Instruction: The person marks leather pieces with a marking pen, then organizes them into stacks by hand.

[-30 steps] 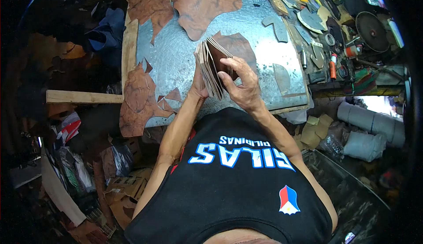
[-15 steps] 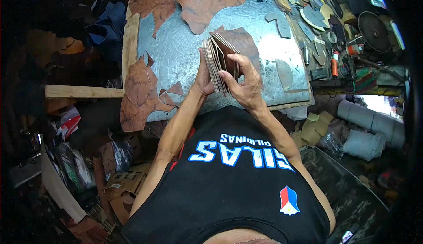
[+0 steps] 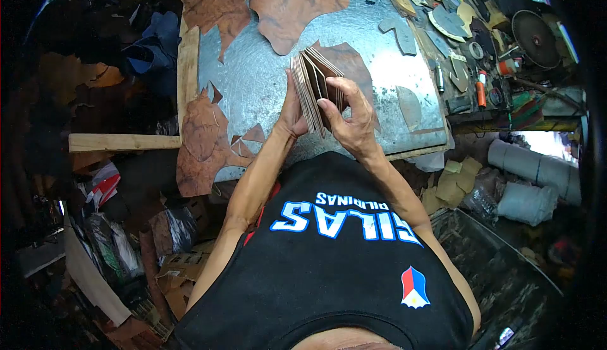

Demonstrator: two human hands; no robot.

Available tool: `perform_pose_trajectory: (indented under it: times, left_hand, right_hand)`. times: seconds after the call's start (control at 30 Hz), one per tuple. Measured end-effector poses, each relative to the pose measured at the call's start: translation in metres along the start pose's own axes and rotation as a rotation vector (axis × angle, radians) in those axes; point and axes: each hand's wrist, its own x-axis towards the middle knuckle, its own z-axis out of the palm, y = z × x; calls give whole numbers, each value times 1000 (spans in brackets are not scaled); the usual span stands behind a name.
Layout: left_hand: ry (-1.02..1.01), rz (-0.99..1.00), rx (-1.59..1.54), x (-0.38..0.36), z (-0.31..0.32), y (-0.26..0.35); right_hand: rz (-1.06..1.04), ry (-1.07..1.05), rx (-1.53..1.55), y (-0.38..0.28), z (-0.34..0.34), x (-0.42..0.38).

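A stack of cut brown leather pieces stands on edge between my hands, above the metal-topped table. My left hand supports the stack from its left side, its fingers mostly hidden behind the pieces. On the other side, my right hand grips the right part with thumb and fingers. The stack is parted in a V, with a dark gap between the thicker left bundle and a few pieces at right. Beneath and behind it lies a brown leather sheet.
Large leather hides lie at the table's far side, leather scraps along its left edge. Grey templates rest at right, beside a cluttered bench with a tape roll and an orange tool. A wooden bar juts out left.
My right thumb has shifted slightly, and the gap between the leather pieces looks a little different. Both hands keep their hold; the surroundings have moved slightly in view.
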Motion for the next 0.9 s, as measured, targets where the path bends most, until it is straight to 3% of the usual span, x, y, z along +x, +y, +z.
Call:
perform_pose_trajectory:
  times: [0.17, 0.23, 0.33, 0.9]
  left_hand:
    - [3, 16, 8, 3, 6, 0]
    - [143, 62, 76, 2, 19, -2]
    - [178, 60, 133, 0, 20, -1]
    - [102, 58, 223, -4, 23, -5]
  right_hand:
    - [1, -5, -40, 0, 1, 2]
    - [7, -7, -42, 0, 1, 3]
    - [21, -4, -26, 1, 3, 2]
    - [64, -12, 74, -1, -5, -8]
